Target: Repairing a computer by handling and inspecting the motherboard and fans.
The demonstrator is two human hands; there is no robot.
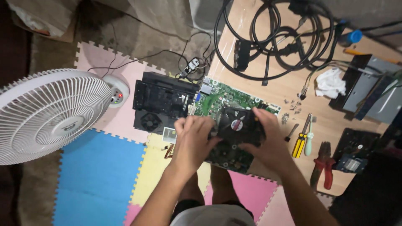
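Looking down, my left hand (193, 138) and right hand (268, 138) have their fingers clamped on the black cooler fan (237, 124) sitting on the green motherboard (217, 100) at the tabletop (268, 90) edge, loose screws (293, 106) and screwdrivers (302, 140) just beside, the fan not yet lifted away.

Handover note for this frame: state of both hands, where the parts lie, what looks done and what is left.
Left hand and right hand both grip the black cooler fan, held on the green motherboard at the wooden board's edge.
Screwdrivers, red pliers and loose screws lie right of the board.
Done: motherboard is out, bare on the board.
Left: whether the fan is fastened cannot be seen.
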